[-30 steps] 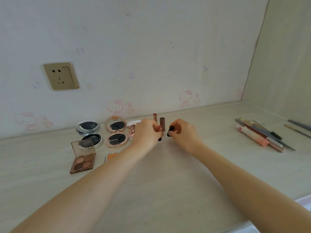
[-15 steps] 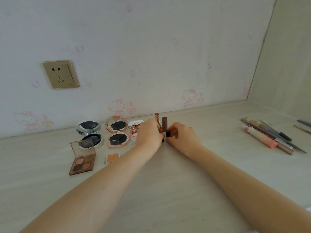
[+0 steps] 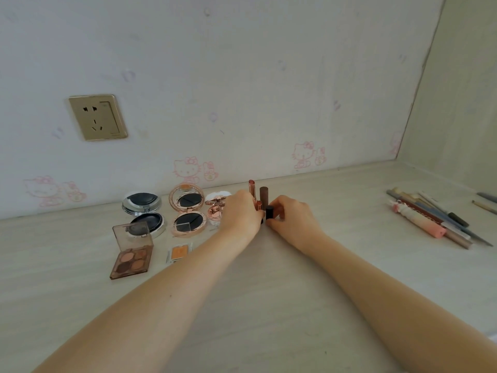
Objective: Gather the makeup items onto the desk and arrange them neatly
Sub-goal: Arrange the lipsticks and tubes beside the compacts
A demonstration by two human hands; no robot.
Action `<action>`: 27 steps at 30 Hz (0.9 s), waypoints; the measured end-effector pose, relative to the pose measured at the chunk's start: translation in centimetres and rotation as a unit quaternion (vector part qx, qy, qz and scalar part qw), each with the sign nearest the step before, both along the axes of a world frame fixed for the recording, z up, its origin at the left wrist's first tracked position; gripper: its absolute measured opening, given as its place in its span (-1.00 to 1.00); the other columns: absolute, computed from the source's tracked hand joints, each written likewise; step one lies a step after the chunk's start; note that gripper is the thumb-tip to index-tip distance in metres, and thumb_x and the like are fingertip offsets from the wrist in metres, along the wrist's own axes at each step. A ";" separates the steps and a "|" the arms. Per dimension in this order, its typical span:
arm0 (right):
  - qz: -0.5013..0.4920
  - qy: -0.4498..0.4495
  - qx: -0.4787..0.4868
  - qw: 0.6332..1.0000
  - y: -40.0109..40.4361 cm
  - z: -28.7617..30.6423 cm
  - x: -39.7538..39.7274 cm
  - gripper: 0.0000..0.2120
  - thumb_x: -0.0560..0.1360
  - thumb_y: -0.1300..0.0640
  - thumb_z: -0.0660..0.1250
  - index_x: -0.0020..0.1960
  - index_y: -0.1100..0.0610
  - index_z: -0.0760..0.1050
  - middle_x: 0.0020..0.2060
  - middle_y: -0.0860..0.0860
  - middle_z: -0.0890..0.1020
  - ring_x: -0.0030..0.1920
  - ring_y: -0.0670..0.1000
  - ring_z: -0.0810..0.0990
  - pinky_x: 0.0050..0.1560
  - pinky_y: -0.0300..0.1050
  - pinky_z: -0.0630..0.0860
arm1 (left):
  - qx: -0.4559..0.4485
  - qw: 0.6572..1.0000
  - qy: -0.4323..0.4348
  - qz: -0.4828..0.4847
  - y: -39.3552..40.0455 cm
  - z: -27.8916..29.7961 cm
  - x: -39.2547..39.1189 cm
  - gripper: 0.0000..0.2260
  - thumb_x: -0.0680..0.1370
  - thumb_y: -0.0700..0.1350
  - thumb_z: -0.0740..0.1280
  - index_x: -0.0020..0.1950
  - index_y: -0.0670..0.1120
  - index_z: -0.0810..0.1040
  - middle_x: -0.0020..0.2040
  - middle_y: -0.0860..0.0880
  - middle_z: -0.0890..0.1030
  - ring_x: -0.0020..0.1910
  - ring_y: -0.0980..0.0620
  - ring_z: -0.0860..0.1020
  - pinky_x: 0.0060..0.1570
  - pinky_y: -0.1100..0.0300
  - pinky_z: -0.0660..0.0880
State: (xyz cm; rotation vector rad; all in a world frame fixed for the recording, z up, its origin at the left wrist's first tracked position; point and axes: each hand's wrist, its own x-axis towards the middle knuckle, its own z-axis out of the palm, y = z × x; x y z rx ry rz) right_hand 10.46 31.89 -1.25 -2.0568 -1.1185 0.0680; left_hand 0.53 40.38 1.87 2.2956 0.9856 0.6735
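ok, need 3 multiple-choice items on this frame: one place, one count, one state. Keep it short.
1. Where does the bundle of pencils lie?
A. far right of the desk
B. beside the wall socket
C. under the left arm

2. How many colour pans are in the open brown eyeshadow palette?
A. two
B. four
C. six

3. What is the right hand doing?
A. lying flat
B. pinching a black tube
C. hanging off the desk

Answers: 1 A, the bundle sits by the right wall; 2 B, four pans show; 3 B, fingers curl round the upright tube.
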 end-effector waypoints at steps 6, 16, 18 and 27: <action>-0.006 0.006 0.005 1.000 -0.1 0.0 0.0 -0.76 0.40 0.13 0.36 0.07 0.06 0.52 -0.10 -0.07 0.66 -0.05 -0.05 0.55 -0.03 -0.10 0.53 | 0.008 1.000 0.007 -0.001 -0.4 0.4 -0.3 -0.91 0.45 -0.22 0.37 -0.09 -0.23 0.61 -0.18 -0.17 0.63 -0.14 -0.18 0.58 -0.32 0.14 0.37; 0.010 -0.036 -0.043 0.998 -2.5 0.8 -0.1 -0.63 0.46 0.11 0.35 0.25 0.06 0.42 -0.02 -0.06 0.63 0.00 -0.05 0.53 0.00 -0.18 0.47 | 0.043 0.999 -0.003 0.016 -2.2 -0.3 -2.8 -0.80 0.48 -0.27 0.31 0.10 -0.22 0.57 -0.02 -0.16 0.62 0.06 -0.15 0.53 -0.08 0.07 0.51; 0.007 -0.037 -0.046 0.998 -3.4 1.1 0.0 -0.63 0.47 0.08 0.37 0.25 0.06 0.41 -0.03 -0.08 0.62 -0.01 -0.07 0.51 -0.01 -0.19 0.45 | 0.038 0.999 0.009 0.012 -2.4 -0.5 -3.1 -0.79 0.49 -0.27 0.29 0.11 -0.20 0.56 -0.02 -0.15 0.62 0.06 -0.14 0.53 -0.12 0.10 0.47; -0.013 -0.048 -0.030 0.998 -8.4 3.7 0.2 -0.66 0.47 0.04 0.38 0.21 0.05 0.44 -0.07 -0.12 0.61 -0.01 -0.09 0.51 -0.02 -0.24 0.40 | 0.051 0.999 -0.016 -0.001 -3.6 -1.4 -5.1 -0.78 0.46 -0.31 0.29 0.09 -0.19 0.58 -0.07 -0.10 0.60 -0.02 -0.08 0.55 0.06 0.05 0.50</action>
